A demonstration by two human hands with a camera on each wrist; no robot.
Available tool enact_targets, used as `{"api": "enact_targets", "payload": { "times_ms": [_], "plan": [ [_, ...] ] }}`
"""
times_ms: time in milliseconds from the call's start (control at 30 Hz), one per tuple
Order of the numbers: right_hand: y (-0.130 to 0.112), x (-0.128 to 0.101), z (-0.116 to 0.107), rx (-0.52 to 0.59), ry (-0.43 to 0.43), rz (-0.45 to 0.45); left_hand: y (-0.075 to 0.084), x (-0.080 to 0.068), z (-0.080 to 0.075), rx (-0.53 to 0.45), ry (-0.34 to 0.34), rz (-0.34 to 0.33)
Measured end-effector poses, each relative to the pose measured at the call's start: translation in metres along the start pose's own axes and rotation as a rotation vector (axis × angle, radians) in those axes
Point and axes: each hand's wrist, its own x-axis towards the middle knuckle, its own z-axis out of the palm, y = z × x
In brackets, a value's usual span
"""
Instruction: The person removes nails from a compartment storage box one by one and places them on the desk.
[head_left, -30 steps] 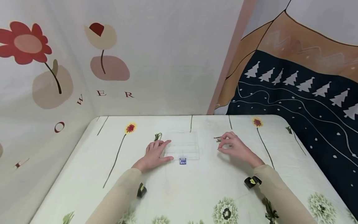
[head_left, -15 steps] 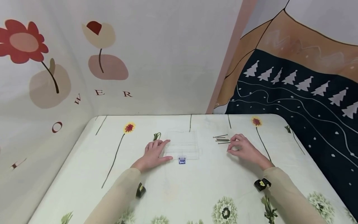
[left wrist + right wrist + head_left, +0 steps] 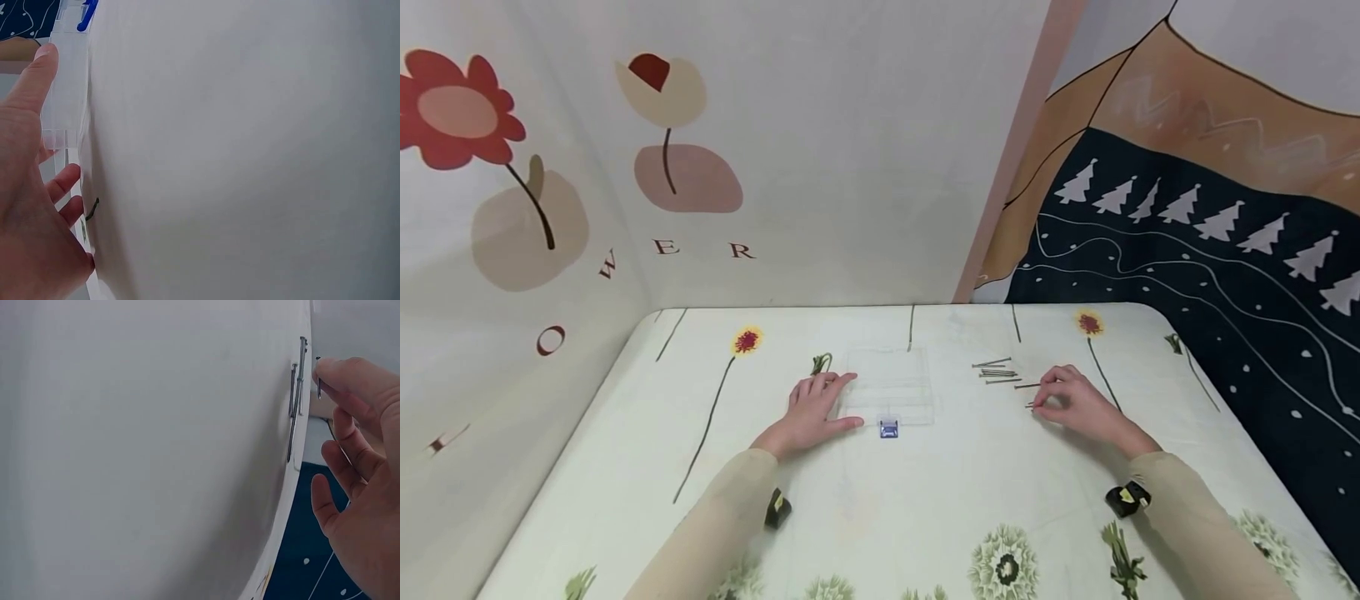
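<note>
My left hand (image 3: 814, 414) rests at the left end of a clear plastic box (image 3: 891, 385) with a blue latch (image 3: 889, 429). Its thumb stretches along the front wall, and the other fingers spread by the left end, partly hidden behind the box in the left wrist view. To the right, my right hand (image 3: 1078, 404) pinches a thin metal nail (image 3: 319, 378) between thumb and index finger, over the table. Several nails (image 3: 998, 373) lie loosely side by side left of that hand. One more nail (image 3: 1027, 386) lies nearer its fingertips.
A pale flower-printed cloth (image 3: 880, 508) covers the table. Behind it hangs a white fabric backdrop (image 3: 850, 167) with printed flowers and letters. A dark panel with printed trees (image 3: 1180, 250) hangs at the right. Each wrist carries a black camera (image 3: 1127, 498).
My right hand has moved right and slightly toward the front, still pinching a nail. Nails that it partly covered now show on the cloth. The left hand and the box have stayed in place.
</note>
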Motion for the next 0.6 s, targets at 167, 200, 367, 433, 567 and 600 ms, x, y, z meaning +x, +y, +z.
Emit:
{"api": "enact_targets", "payload": {
  "times_ms": [167, 200, 367, 433, 567, 600],
  "plan": [
    [0.001, -0.003, -0.003, 0.004, -0.041, 0.03, 0.001, -0.001, -0.001, -0.018, 0.004, 0.006],
    [0.001, -0.003, -0.003, 0.01, -0.05, 0.04, 0.001, -0.001, -0.001, -0.022, 0.007, 0.008],
    [0.0, -0.003, -0.004, 0.021, -0.075, 0.066, 0.002, 0.0, -0.001, -0.017, 0.002, 0.0],
    [-0.001, -0.003, -0.005, 0.02, -0.073, 0.065, 0.002, 0.001, -0.002, -0.011, 0.0, -0.002],
    [-0.003, -0.004, -0.009, 0.015, -0.049, 0.075, 0.002, 0.002, -0.003, -0.008, -0.003, -0.004],
    [-0.003, -0.004, -0.011, 0.011, -0.041, 0.083, 0.002, 0.002, -0.003, -0.008, -0.004, -0.005]
  ]
}}
